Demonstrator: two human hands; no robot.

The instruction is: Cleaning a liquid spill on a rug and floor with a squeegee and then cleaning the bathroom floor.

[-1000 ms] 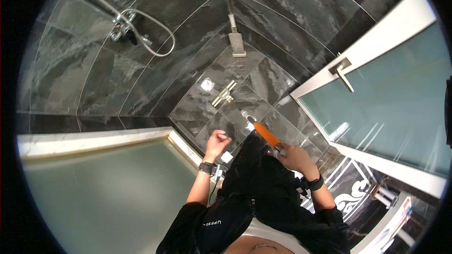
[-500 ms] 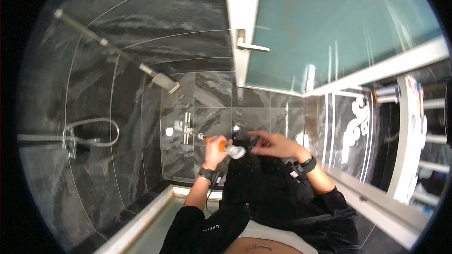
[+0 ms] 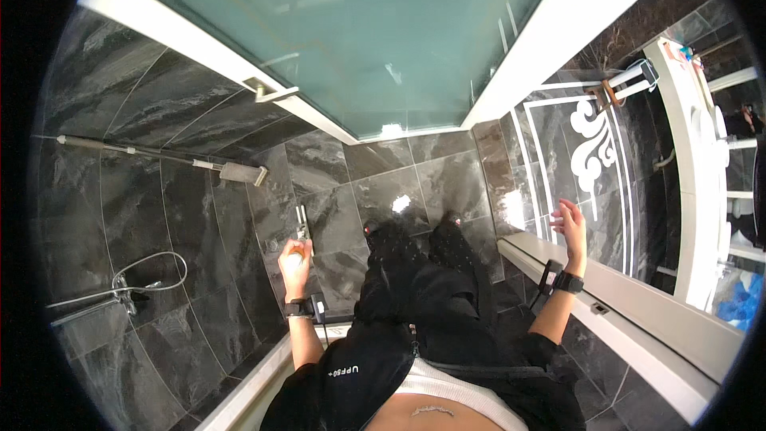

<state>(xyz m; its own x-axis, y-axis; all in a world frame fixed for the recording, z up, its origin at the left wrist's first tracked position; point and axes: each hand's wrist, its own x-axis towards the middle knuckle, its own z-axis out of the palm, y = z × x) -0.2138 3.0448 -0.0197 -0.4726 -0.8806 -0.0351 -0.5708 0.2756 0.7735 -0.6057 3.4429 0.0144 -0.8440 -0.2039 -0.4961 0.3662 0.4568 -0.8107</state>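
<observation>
My left hand (image 3: 295,269) is closed round the upper end of a long-handled mop-like tool (image 3: 302,217). A bit of orange and white handle shows at the fist, and beyond it a narrow pale bar head lies near the dark floor tiles. The shaft between is mostly hidden by foreshortening, so the exact kind of head cannot be made out. Out to the right, my right hand (image 3: 570,227) holds nothing. Its fingers are loosely bent and apart, above the door threshold (image 3: 550,267).
A teal glass door (image 3: 415,40) with a white frame and lever handle (image 3: 275,94) stands ahead. On the left wall are a shower tap (image 3: 125,291) with a looped hose and a flat mop (image 3: 231,172). A white shelf unit (image 3: 690,160) stands at the right.
The view has turned, and I stand more upright. My left hand has moved left with the tool; my right hand has swung away from it to the right.
</observation>
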